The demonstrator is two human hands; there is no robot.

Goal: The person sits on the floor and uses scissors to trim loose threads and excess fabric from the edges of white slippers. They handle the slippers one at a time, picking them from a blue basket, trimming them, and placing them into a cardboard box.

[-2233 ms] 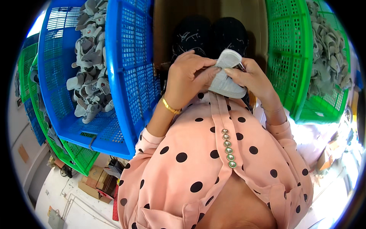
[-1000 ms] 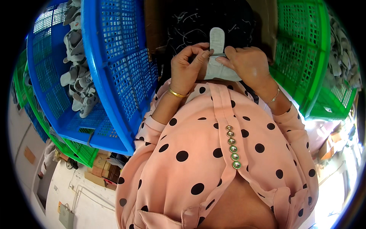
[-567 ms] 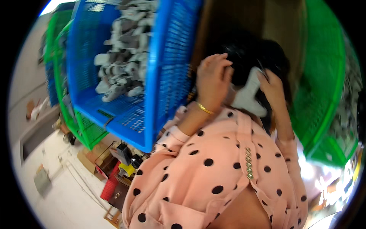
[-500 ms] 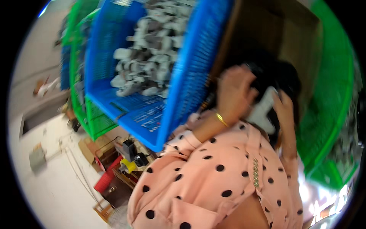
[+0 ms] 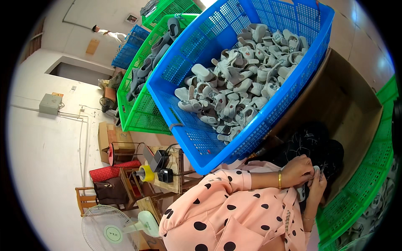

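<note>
My left hand (image 5: 296,171), a gold bracelet at its wrist, is closed with its fingertips against those of my right hand (image 5: 316,186). Between them is a light grey slipper (image 5: 301,193), mostly hidden behind my fingers and sleeve. My right hand grips it from the other side, thumb and fingers bent inward. Both hands are above my dark-clothed lap (image 5: 310,144). A large blue basket (image 5: 201,154), left of and beyond my hands, holds many light grey slippers (image 5: 247,71).
An open cardboard box (image 5: 351,96) stands just beyond my lap. Close on the right is a green basket (image 5: 356,205) with more grey slippers. Behind the blue basket stands another green basket (image 5: 144,113) of darker shoes. A fan (image 5: 113,232) and yellow tape roll (image 5: 146,172) are at left.
My hands have come together, with the left moving right and down toward the right hand. The slipper, plainly visible before, is now mostly covered. The view has shifted, showing more of the baskets.
</note>
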